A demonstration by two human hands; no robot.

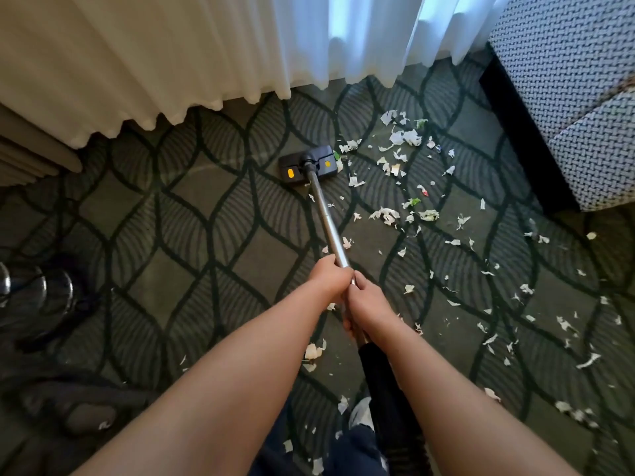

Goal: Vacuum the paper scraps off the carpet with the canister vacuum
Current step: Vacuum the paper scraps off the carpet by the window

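Observation:
A shiny metal vacuum wand (327, 218) runs from my hands out to a black floor head (307, 163) with two yellow buttons, flat on the dark patterned carpet (192, 235). My left hand (329, 278) grips the wand higher up, and my right hand (369, 305) grips it just behind, near the black ribbed hose (381, 379). White paper scraps (400, 137), a few green or red, lie scattered to the right of the head and down the right side of the carpet. Some scraps touch the head's right end.
White curtains (240, 46) hang to the floor just beyond the head. A woven grey armchair (577, 97) stands at the right. Dark blurred objects (41, 297), possibly the canister, sit at the left edge. My legs (347, 451) are at the bottom.

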